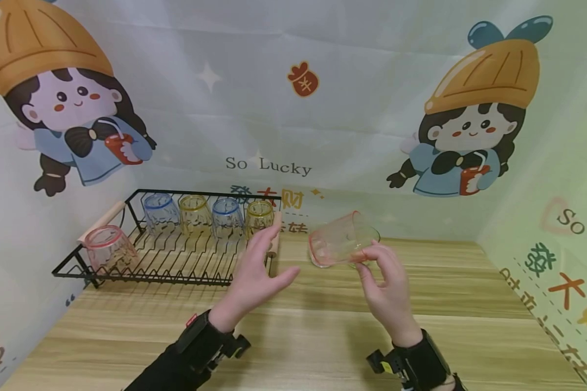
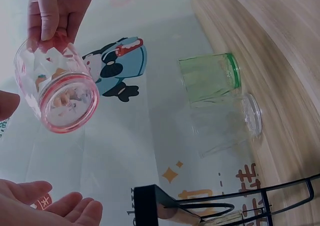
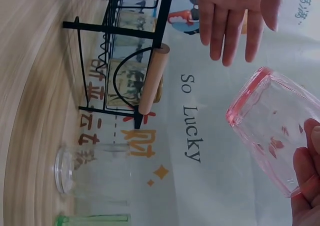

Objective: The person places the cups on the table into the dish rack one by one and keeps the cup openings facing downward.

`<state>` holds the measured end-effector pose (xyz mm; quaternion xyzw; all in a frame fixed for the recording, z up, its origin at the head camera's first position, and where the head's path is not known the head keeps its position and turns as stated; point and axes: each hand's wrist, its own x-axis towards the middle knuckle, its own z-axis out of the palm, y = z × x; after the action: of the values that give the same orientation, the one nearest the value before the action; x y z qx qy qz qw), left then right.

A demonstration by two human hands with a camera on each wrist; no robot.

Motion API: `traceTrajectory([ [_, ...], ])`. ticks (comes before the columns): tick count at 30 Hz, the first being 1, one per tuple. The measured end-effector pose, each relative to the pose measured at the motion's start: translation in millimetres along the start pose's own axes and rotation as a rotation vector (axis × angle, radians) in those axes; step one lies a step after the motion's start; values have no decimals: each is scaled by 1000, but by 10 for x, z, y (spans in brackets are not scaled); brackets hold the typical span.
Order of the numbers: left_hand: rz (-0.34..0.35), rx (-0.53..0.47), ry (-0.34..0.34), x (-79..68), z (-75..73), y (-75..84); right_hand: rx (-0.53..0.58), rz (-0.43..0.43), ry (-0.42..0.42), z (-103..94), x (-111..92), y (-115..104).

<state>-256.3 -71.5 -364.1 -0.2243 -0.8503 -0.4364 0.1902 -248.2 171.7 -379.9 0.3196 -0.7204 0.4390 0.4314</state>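
A pink-tinted drinking glass (image 1: 333, 241) is held tilted above the table, its thick base pointing left. My right hand (image 1: 386, 285) pinches it near the rim between thumb and fingers; the right wrist view shows these fingers (image 3: 306, 178) at the end away from the base. My left hand (image 1: 256, 271) is by the rack's right end, fingers extended and thumb spread, apart from the glass. In the right wrist view its straight fingers (image 3: 232, 30) appear close to the glass base. Behind the pink glass, a green glass (image 2: 210, 78) and a clear glass (image 2: 225, 123) stand upright on the table.
A black wire rack (image 1: 176, 279) with wooden handles stands at the left of the wooden table (image 1: 313, 336). It holds blue-rimmed and yellow-rimmed glasses (image 1: 194, 214) in its back row and a pink glass (image 1: 110, 247) at front left. A printed cloth (image 1: 352, 108) hangs behind.
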Motion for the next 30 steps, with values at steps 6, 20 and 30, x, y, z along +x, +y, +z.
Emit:
traceTrajectory([
  [6, 15, -71, -22, 24, 45, 45, 35, 22, -12, 46, 8, -43],
  [20, 80, -175, -7, 38, 140, 74, 192, 84, -38, 126, -5, -113],
  [30, 112, -304, -7, 35, 185, 115, 345, 170, -52, 150, -14, -134],
])
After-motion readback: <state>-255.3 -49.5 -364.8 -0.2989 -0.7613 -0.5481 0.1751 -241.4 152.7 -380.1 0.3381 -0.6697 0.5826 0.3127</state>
